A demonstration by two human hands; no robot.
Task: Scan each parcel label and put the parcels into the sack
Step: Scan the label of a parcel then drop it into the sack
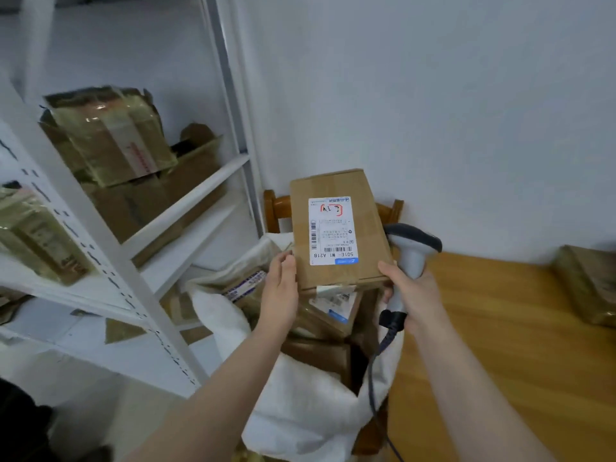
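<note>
**Parcel over the sack mouth, both hands on it**

Head view: the parcel [340,228], a brown carton, sits label [331,230] up over the open white sack [300,411], on top of the other parcels [330,311] inside. The sack stands just beside the tabletop's [500,345] left edge, against a wooden chair back [276,208].

Left hand [281,288]: fingers [288,261] fairly straight, laid along the carton's near-left edge, holding nothing. Right hand [411,295]: fingers wrapped round the scanner [413,248] handle, thumb touching the carton's near-right corner. The scanner head sits off the carton's right edge and isn't aimed at the label.

Can't tell whether this label has been read. Looks like the drop-in step.

To do it well:
- if it's unscanned, tilt the scanner head onto the barcode strip first, since the label is flat and unobstructed
- lower the carton flat with the left hand guiding, because the pile below is uneven and it may slide
- keep the cable clear of the sack mouth
- the sack rim is floppy, so don't catch a corner on it

One more parcel [586,285] waits at the tabletop's far-right edge.
</note>
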